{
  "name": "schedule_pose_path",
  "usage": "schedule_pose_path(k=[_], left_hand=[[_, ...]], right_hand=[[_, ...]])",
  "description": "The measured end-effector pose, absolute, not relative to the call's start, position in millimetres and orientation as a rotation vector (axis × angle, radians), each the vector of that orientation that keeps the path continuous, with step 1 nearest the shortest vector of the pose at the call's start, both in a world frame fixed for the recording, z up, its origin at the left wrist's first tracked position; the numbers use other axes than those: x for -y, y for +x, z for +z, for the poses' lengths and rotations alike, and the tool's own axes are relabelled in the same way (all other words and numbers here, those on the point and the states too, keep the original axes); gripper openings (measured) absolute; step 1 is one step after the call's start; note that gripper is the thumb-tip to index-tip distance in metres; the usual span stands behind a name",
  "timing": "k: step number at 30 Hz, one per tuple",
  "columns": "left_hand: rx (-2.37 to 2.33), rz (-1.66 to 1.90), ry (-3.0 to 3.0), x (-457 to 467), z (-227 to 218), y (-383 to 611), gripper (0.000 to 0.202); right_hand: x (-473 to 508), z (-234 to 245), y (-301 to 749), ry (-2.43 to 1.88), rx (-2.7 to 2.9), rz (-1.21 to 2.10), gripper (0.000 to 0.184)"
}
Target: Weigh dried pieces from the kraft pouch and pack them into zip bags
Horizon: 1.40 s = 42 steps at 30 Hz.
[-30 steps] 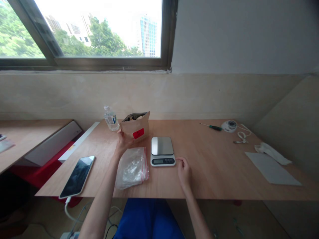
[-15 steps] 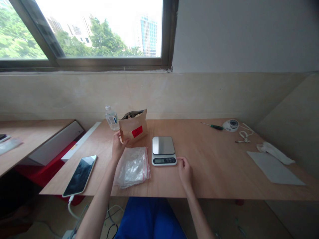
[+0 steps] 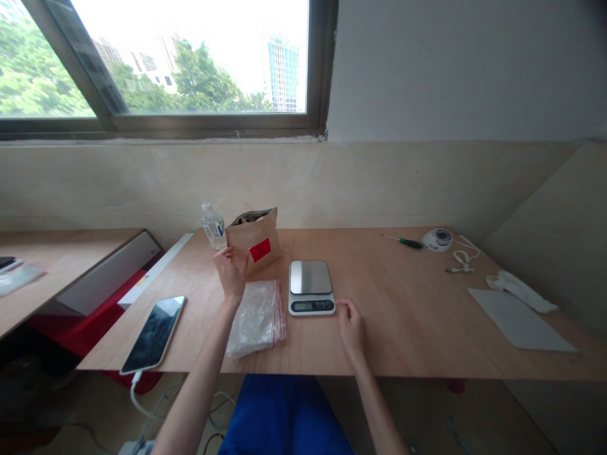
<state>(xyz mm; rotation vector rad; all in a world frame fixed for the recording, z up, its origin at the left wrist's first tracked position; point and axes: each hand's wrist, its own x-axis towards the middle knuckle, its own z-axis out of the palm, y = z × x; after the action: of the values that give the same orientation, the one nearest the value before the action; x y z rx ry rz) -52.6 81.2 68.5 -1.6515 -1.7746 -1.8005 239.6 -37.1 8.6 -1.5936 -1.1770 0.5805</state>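
My left hand (image 3: 231,273) hangs just in front of a brown paper bag (image 3: 253,239), its loosely curled fingers holding nothing. The bag stands on the wooden table (image 3: 417,335) with a red label on its front and dark contents showing at its open top. A clear zip-top plastic bag (image 3: 256,321) lies flat and crumpled below my left hand. My right hand (image 3: 351,327) rests on the table, its fingertips at the front right corner of a digital kitchen scale (image 3: 310,287) with a steel platform.
A water bottle (image 3: 213,226) stands behind the paper bag. A smartphone (image 3: 152,325) with a cable lies at the left. Toward the far right are a screwdriver (image 3: 405,241), a tape roll (image 3: 437,240), a white cable (image 3: 461,260), a grey sheet (image 3: 519,319) and a white cloth (image 3: 519,291).
My left hand has let go of the paper bag and moved toward me. The bag now stands upright on the table instead of tilted. My right hand stays beside the scale.
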Motion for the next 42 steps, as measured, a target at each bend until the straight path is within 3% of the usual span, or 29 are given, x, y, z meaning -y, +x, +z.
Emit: schedule_pose_path(k=[2,4,10,15,19,25,33,42], left_hand=[[1.738,-1.805,-1.564,-81,71,-56,0.058],[1.727,-1.829,-1.6,-80,75,-59,0.06],[1.68,-1.884,-1.737,-73,75,-54,0.038],[1.627,-1.852,-1.786,-58,58,-45,0.025],[1.61,-1.763,-1.869,-48,48,-45,0.018],[1.7,-1.765,-1.899,-37,44,-56,0.016],[1.904,-1.985,-1.765,-7,69,-43,0.027],[1.846,-1.952,-2.035,-8,72,-28,0.023]], right_hand=[[37,9,239,-1.584,1.17,0.586,0.036],[38,9,239,-1.579,1.176,0.57,0.036],[36,24,226,-1.484,1.438,0.409,0.029],[10,88,185,-1.05,1.757,0.208,0.032],[-17,124,156,-0.975,1.903,-0.005,0.038],[-28,106,139,-0.985,2.102,-0.109,0.017],[-23,95,112,-1.086,2.085,-0.156,0.018],[-17,82,110,-1.0,1.956,0.184,0.016]])
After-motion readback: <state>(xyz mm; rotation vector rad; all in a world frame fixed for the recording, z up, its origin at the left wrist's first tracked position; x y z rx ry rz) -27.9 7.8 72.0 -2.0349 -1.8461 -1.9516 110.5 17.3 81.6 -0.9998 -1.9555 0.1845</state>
